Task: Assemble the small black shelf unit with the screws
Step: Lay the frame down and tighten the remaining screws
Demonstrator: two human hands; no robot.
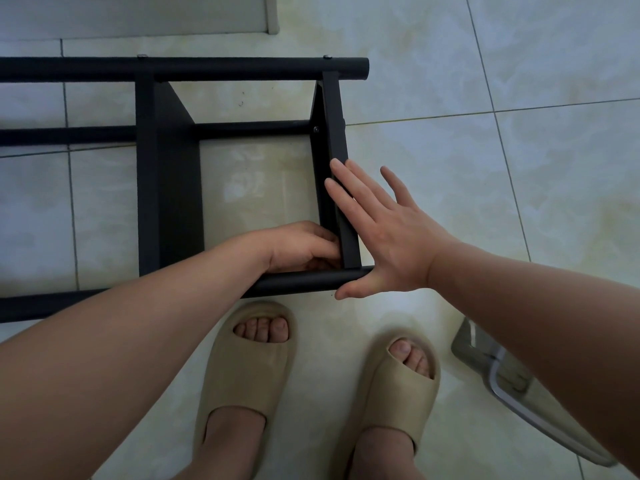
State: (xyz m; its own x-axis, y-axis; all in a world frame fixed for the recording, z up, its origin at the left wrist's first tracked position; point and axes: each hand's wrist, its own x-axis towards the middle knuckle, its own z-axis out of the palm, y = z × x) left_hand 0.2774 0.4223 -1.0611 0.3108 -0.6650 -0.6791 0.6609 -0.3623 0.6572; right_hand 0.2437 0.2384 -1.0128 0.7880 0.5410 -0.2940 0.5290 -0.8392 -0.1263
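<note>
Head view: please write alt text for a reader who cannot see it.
A person's right hand lies flat against the end panel of a black shelf frame lying on a tiled floor. The left hand, fingers curled, sits at the panel's inner corner. Beige slippers show below.

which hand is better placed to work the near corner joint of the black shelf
Left hand: it curls inside the near corner of the black metal shelf frame; right hand lies flat, bracing it.

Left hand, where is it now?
Head view, centre: the left hand is tucked into the near-right corner of the shelf unit, fingers curled at the end panel, opposite the right hand flat on that panel's outside.
</note>
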